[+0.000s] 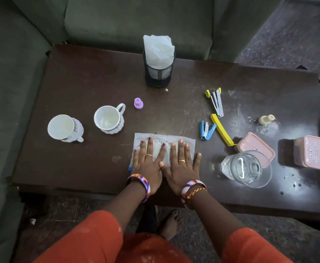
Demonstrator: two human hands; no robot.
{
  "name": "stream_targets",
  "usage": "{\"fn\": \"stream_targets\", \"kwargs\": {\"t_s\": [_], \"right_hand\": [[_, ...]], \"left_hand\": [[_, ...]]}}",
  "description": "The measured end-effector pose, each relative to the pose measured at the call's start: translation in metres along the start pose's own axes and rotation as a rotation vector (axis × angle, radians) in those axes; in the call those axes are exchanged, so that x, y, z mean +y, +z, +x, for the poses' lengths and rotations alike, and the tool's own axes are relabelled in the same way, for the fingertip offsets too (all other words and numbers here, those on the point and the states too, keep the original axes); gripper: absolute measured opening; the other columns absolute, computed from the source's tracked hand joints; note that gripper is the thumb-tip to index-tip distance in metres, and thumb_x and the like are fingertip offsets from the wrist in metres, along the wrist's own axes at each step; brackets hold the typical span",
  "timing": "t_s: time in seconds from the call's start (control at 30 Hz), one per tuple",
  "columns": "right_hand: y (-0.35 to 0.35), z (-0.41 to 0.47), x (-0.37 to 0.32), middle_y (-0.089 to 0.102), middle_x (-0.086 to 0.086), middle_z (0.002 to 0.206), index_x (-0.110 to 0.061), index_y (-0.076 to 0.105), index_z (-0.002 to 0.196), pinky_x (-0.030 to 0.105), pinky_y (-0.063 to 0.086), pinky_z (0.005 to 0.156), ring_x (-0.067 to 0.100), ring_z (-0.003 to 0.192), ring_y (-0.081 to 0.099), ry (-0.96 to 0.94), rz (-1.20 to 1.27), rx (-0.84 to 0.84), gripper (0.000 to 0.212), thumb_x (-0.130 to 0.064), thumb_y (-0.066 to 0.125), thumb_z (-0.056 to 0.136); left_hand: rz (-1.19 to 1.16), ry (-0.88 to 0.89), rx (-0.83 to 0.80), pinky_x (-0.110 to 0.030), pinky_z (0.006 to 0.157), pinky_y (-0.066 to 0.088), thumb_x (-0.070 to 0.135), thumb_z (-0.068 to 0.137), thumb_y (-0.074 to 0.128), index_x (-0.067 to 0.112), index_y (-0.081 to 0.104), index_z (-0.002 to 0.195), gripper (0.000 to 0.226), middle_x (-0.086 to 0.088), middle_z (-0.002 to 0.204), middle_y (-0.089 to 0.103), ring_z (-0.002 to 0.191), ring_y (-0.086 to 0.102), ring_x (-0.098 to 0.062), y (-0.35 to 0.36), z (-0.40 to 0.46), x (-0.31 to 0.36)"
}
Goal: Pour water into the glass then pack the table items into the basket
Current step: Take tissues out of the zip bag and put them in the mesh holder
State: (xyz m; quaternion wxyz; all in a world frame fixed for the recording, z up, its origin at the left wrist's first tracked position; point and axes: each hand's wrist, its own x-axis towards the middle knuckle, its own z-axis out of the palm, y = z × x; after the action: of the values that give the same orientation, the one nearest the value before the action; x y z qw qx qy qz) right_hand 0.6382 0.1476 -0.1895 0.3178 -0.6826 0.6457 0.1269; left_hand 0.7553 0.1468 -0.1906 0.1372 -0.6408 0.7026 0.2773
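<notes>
Two hands, left hand [148, 164], right hand [182, 166], flat on water sachet [161, 143], glass [247, 168] beside

A dark wooden table [79, 76] carries two white mugs [109, 119] at nine o'clock, a mesh cup [159, 74] at twelve, staplers [217, 102] and pink boxes [311, 151] toward three, a glass [247, 168] at four, and a flat packet [164, 141], perhaps a sachet, at six.
</notes>
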Motion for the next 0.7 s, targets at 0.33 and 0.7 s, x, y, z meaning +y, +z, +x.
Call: {"fn": "stream_targets", "kwargs": {"t_s": [0.33, 0.7], "right_hand": [[-0.032, -0.017, -0.034, 0.054, 0.011, 0.137, -0.009, 0.056, 0.126, 0.036, 0.012, 0.116, 0.027, 0.131, 0.047, -0.175, 0.100, 0.484, 0.053, -0.034, 0.027, 0.090], [-0.093, 0.038, -0.138, 0.011, 0.010, 0.159, -0.015, 0.019, 0.148, 0.038, 0.013, 0.118, 0.026, 0.147, 0.012, -0.628, -0.171, 0.134, 0.068, -0.007, 0.049, 0.087]], "left_hand": [[-0.313, 0.102, 0.616, -0.036, 0.104, 0.041, 0.012, 0.082, 0.043, 0.004, 0.065, 0.113, 0.039, -0.013, 0.125, 0.063, 0.118, 0.059, -0.027, -0.040, -0.037, -0.040], [-0.330, -0.230, 0.862, -0.048, 0.094, 0.049, 0.007, 0.072, 0.057, 0.002, 0.064, 0.111, 0.041, -0.022, 0.125, 0.061, 0.113, 0.059, -0.039, -0.098, -0.027, -0.116]]}}
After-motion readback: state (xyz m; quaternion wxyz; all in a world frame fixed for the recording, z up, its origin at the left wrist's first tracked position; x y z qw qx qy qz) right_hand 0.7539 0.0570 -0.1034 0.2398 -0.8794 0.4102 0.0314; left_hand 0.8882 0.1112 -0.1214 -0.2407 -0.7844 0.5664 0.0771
